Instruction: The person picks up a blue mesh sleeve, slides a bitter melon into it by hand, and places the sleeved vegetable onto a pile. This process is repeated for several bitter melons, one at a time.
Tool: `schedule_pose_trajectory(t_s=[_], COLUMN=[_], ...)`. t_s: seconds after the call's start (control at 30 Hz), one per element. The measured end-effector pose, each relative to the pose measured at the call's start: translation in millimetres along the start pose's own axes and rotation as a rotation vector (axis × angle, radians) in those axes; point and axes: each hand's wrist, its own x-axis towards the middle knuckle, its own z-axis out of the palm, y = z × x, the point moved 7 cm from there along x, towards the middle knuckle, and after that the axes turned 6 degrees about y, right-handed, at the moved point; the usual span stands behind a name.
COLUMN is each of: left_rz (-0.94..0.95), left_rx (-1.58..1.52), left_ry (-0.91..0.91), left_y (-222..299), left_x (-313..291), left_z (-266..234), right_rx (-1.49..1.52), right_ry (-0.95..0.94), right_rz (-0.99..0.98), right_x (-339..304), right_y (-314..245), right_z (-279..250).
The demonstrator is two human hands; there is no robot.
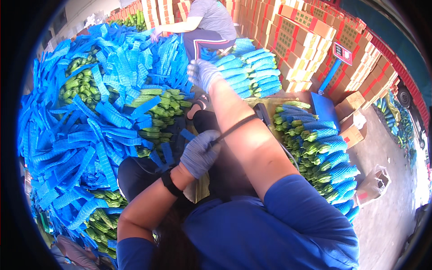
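My left hand (198, 155), in a grey-striped glove, is closed round one end of a black strap (237, 128) that runs up across my right forearm. My right hand (203, 74), gloved the same way, is stretched out ahead with its fingers curled in; whatever lies inside them, if anything, is hidden. Left of my hands spreads a big heap of blue foam net sleeves (114, 119). Long green gourds (168, 101) lie bare among them. On my right, gourds in blue sleeves (330, 146) are stacked in a long row.
Another person (213, 27) sits ahead, one gloved hand over the heap. Between us lie more sleeved gourds (263, 67). Printed cartons (297, 33) are piled behind. A blue platform scale (325, 108) stands at right, near opened cartons (353, 128) and a pale bag (374, 184) on the floor.
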Motion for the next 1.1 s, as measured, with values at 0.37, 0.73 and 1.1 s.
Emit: schedule_pose_trajectory(t_s=[0.37, 0.73, 1.1], left_rz=[-0.192, -0.186, -1.044], left_rx=[-0.167, 1.259, 1.858], left_ry=[0.862, 0.523, 1.009], left_y=[-62, -14, 59], left_x=[42, 41, 2], left_z=[-235, -208, -121], right_rx=[-0.615, -0.97, -1.086], right_ry=[-0.362, -0.597, -0.822], right_rz=[-0.527, -1.483, -1.4], right_x=[-128, -285, -277], right_y=[62, 52, 64], right_z=[72, 151, 158])
